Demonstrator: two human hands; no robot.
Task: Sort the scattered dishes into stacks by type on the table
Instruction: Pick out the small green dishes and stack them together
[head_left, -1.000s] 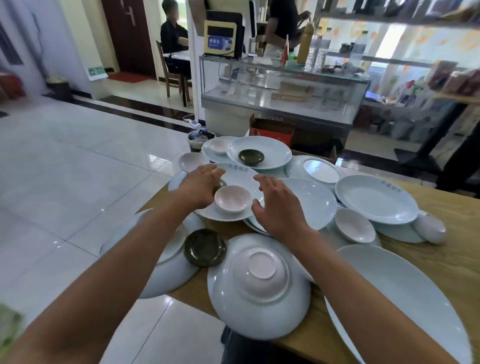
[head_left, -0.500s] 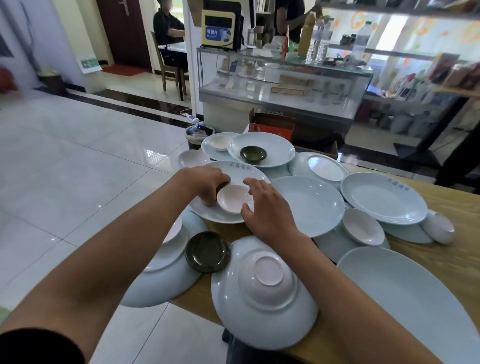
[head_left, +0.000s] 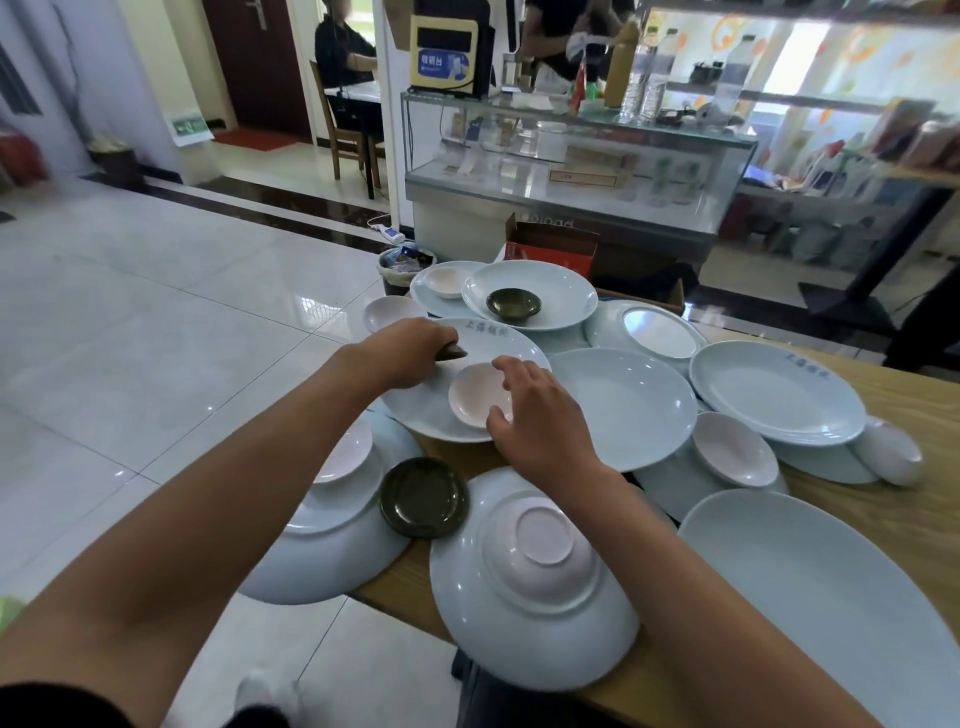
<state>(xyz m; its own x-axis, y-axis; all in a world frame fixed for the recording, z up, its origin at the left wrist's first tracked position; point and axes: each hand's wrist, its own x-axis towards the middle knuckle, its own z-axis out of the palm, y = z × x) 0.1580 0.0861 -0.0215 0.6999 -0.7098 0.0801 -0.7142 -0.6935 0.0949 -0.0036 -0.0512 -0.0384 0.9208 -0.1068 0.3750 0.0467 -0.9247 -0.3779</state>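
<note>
Gripping dark saucer (head_left: 451, 354) in left hand (head_left: 402, 358) fingers | right hand (head_left: 537, 415) fingers pinching pink bowl (head_left: 480, 395) rim on plate (head_left: 421, 410)

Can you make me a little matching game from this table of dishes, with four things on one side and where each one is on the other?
Things:
1. left hand
2. right hand
3. upturned white bowl
4. dark green dish at the far end

Places:
A. lies base-up on a pale blue plate at the near table edge
B. sits in a large pale plate beyond both hands
C. grips a small dark dish
D. pinches the rim of a small white bowl

Pairs: 1-C, 2-D, 3-A, 4-B
</note>
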